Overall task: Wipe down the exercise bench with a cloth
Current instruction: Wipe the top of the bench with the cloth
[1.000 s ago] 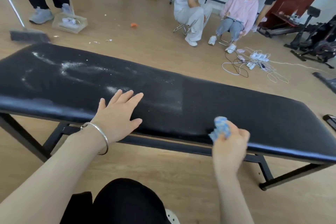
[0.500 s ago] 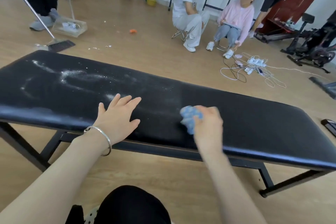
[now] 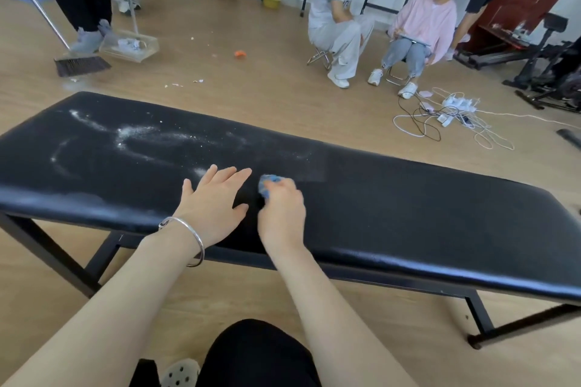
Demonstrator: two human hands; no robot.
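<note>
While wiping, right grip (image 3: 282, 210): clutching blue cloth (image 3: 267, 184).
Left grip (image 3: 217, 201): lying flat, empty, perhaps obstructing stroke.
White powder (image 3: 132, 132): risking smearing.

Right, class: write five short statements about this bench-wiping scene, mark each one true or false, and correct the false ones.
1. The right hand grips a blue cloth. True.
2. The left hand lies flat on the bench. True.
3. The bench's right end is dusted white. False: the white powder lies on its left part.
4. The left wrist is bare. False: it wears a silver bracelet.
5. A broom rests on the floor beyond the bench. True.
</note>
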